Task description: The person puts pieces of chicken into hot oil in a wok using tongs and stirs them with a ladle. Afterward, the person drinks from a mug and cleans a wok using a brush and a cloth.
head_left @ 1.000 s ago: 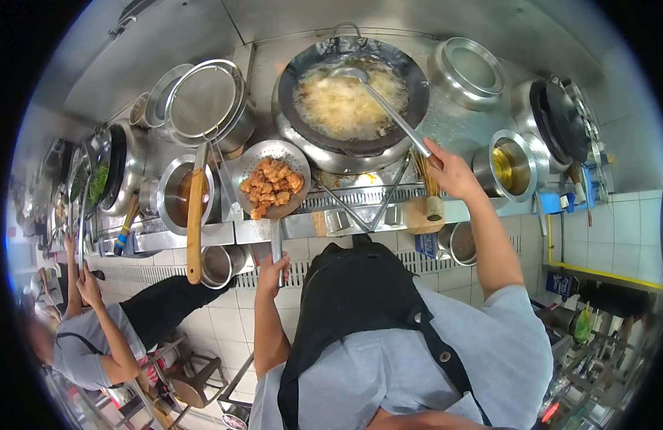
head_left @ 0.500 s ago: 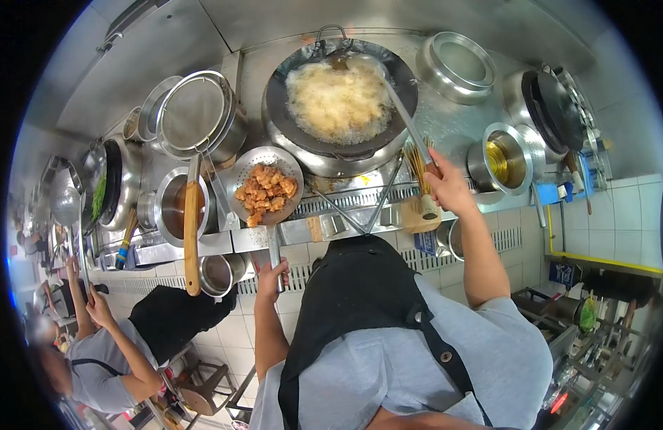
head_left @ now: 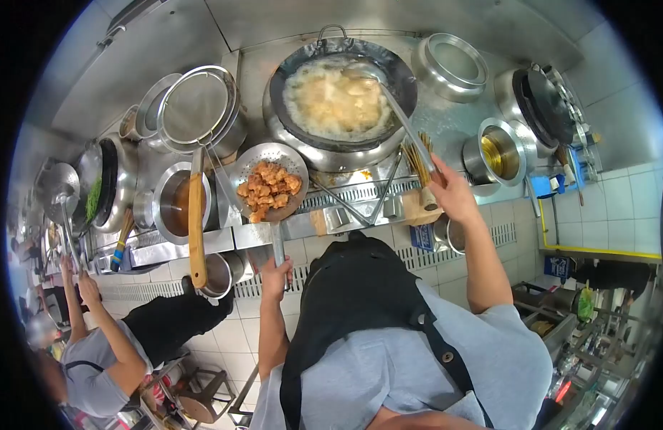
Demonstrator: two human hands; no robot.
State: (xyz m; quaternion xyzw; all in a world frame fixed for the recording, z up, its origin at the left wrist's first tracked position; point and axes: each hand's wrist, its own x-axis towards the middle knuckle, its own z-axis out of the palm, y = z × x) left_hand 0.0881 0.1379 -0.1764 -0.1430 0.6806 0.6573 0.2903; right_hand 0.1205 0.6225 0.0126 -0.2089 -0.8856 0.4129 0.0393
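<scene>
Both hands gripped long-handled tools at the wok.
Left arm hung low in front of the body, forearm forward; the left hand [head_left: 275, 278] had its fingers curled around the handle of a perforated strainer [head_left: 293, 158], whose bowl, heaped with browned fried pieces [head_left: 269, 190], sat at the front edge of the steel worktop [head_left: 439, 122]. Right arm reached forward, elbow slightly bent; the right hand [head_left: 455, 192] had its fingers closed on the handle of a ladle [head_left: 403, 116], its head in the bubbling liquid of the wok [head_left: 403, 72], at the far right. A pot of yellow liquid [head_left: 477, 161] stood right of the wok; steel panelling [head_left: 295, 18] rose behind. Room: pale tiled floor [head_left: 234, 308], tiled wall [head_left: 625, 215] at right, a co-worker [head_left: 95, 365] at left.
</scene>
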